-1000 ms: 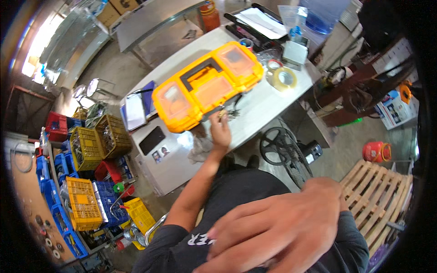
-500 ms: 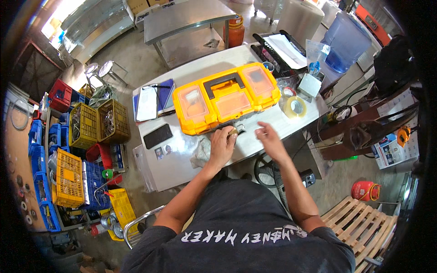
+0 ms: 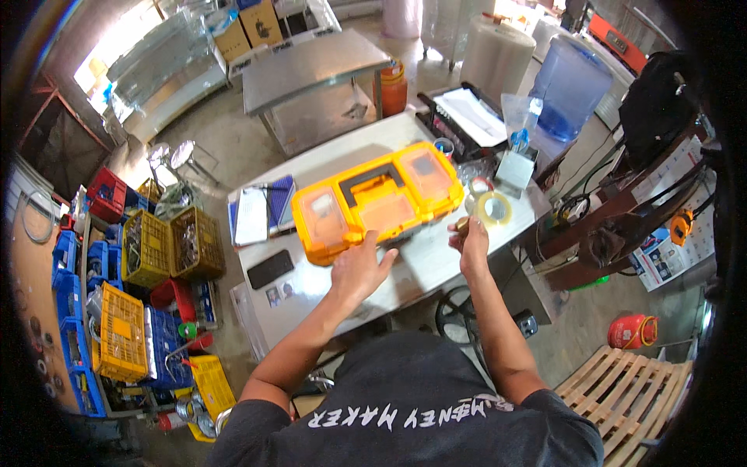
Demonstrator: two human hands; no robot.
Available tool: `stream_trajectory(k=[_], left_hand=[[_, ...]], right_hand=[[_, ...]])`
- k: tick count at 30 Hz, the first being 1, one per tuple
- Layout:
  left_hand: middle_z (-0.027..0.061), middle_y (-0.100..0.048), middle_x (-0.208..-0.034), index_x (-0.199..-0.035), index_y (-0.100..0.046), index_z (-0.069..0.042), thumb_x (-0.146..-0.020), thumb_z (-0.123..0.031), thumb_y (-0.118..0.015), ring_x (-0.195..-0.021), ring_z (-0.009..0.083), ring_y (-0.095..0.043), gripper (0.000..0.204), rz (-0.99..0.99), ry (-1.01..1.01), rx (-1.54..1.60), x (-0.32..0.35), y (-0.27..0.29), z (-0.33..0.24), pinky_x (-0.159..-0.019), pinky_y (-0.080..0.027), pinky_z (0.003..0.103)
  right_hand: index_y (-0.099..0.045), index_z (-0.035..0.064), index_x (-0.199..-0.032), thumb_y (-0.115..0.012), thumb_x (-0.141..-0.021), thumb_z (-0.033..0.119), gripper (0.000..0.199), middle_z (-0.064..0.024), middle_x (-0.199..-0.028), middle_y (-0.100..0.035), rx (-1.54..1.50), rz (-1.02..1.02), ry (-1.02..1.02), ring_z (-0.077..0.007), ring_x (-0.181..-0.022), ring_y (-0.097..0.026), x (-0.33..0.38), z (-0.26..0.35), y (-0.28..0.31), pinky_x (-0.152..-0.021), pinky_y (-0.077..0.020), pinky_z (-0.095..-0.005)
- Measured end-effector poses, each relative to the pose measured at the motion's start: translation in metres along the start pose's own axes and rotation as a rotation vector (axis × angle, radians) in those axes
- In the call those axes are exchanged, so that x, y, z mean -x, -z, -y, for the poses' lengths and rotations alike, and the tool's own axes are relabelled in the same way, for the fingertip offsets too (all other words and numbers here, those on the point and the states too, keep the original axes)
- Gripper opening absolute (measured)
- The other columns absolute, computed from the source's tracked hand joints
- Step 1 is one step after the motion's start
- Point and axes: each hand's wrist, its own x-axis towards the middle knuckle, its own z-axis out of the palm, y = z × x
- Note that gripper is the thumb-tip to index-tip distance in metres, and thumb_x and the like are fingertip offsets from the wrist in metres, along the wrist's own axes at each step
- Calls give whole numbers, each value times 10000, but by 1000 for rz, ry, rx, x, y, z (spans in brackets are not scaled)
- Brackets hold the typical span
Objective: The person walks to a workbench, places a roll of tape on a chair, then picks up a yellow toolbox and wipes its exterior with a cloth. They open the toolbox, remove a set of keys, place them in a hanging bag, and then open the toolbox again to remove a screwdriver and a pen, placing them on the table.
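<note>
A yellow toolbox (image 3: 366, 167) with clear-lidded compartments and a dark folding handle lies closed on the white table (image 3: 311, 296). My left hand (image 3: 360, 268) is at its front edge, thumb spread from the fingers and holding nothing. The fingertips reach the front latch area; whether they press on it I cannot tell. To the right of the box, my right hand (image 3: 472, 247) is closed round a small brass-coloured piece (image 3: 462, 225), mostly covered by the fingers. A roll of clear tape (image 3: 493, 208) lies just beyond that hand.
At the table's left are a black phone (image 3: 269, 269), a notepad (image 3: 251, 215) and small photos (image 3: 280, 293). A grey box (image 3: 514, 170) and a black paper tray (image 3: 467, 117) stand at the far right, near a blue water bottle (image 3: 572, 86). Crates (image 3: 122, 331) fill the left side.
The brass-coloured piece has gone from my left hand to my right. My left hand has moved left to the toolbox front and opened. The view has shifted slightly.
</note>
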Motion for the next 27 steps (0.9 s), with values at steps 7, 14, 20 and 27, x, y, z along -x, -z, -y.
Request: stream_trajectory(k=[7,14,20,27], left_hand=[[192,-747,-836,-1067,-661,28,-819,-558,-776,-781,355,-760,647,-81,-199,-276,-79,3,2,-689,-616,463],[185,-746,-866,-974,-720,13,-797,-581,-763,-772,334,-756,622,23,-426,-459,-103,-3,8,-640,-616,458],[149,-747,-852,-949,-754,-65,-877,-468,-662,-760,324,-753,419,-29,-589,-467,-127,-37,22,-620,-601,475],[114,-763,-913,-864,-796,-170,-900,-346,-630,-873,287,-754,244,92,-798,-753,-140,-47,8,-649,-575,457]], right_hand=[[-545,93,-1205,-654,-983,249,293,-85,-916,-686,215,294,-146,-177,-656,-644,-2,-39,-17,-628,-568,-347],[-515,59,-1130,-640,-995,162,211,-72,-921,-687,350,387,-67,-153,-708,-668,1,-43,-34,-594,-549,-282],[-555,58,-1157,-670,-939,132,258,-92,-904,-718,417,336,-21,-164,-674,-675,0,-47,-45,-592,-541,-280],[-614,93,-1061,-626,-952,135,117,-93,-848,-712,362,405,68,-142,-614,-659,5,-49,-57,-527,-530,-258]])
